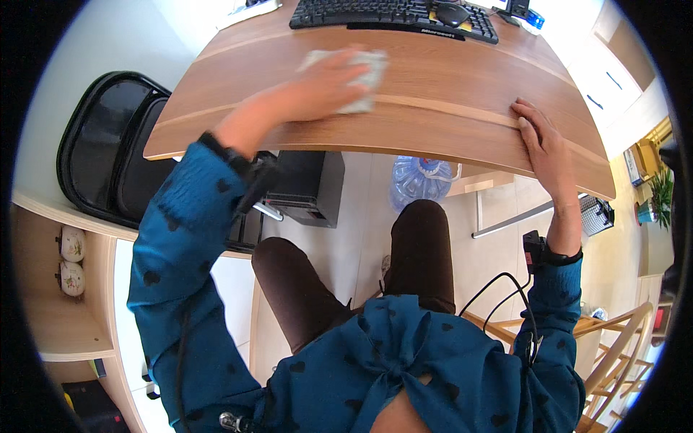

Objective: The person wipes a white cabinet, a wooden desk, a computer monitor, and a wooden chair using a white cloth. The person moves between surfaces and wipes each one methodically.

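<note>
My left hand [325,86], blurred by motion, lies over a pale folded cloth [373,70] on the wooden desk top [433,76]. The palm is down and the fingers point to the right; part of the cloth shows around them. On the right, my right hand [544,138] rests on the desk's front edge with slightly bent fingers and holds nothing.
Beyond the hands are a black keyboard [379,13] and a mouse [452,14]. Below the desk stand a black computer tower [306,187] and a blue water bottle [418,184]. A black folding chair [97,146] leans at left; a wooden chair [622,346] stands at right.
</note>
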`<control>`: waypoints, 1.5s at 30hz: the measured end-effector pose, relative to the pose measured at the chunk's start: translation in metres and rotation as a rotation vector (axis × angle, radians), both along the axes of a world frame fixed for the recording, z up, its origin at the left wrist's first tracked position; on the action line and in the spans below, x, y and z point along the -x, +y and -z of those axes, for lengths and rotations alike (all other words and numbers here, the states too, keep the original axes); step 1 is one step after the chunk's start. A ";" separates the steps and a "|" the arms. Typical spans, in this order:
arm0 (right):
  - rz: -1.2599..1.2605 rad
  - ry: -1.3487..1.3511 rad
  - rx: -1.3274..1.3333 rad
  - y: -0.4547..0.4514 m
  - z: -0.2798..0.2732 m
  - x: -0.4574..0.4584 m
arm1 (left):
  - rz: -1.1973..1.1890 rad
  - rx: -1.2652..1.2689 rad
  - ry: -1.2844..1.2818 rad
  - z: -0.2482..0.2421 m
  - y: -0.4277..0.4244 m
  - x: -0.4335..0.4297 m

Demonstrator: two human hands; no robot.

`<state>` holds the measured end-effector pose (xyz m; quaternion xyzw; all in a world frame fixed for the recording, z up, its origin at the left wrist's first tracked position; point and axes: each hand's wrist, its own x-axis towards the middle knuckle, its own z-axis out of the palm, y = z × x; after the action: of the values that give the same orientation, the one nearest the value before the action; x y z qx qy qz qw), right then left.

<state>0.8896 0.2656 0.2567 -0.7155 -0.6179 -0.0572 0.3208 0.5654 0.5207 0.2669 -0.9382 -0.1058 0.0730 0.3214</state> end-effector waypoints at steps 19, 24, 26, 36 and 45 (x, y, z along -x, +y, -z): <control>-0.043 -0.271 0.232 0.014 -0.008 0.005 | -0.132 0.121 -0.401 0.021 0.006 0.078; -0.043 -0.218 0.282 0.013 -0.008 0.002 | 0.070 0.399 -0.409 0.010 -0.052 -0.004; -0.072 -0.233 0.268 0.011 -0.009 0.002 | 0.079 0.534 -0.441 0.006 -0.048 0.004; -0.085 -0.254 0.197 0.007 -0.017 0.016 | -0.964 0.342 -0.551 -0.009 0.083 0.234; -0.069 -0.226 0.201 0.005 -0.023 0.024 | -0.200 0.264 0.259 -0.034 0.015 0.003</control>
<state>0.8656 0.2707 0.2793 -0.7113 -0.6770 -0.0640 0.1778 0.5624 0.5358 0.3010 -0.9397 -0.1458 0.2380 0.1978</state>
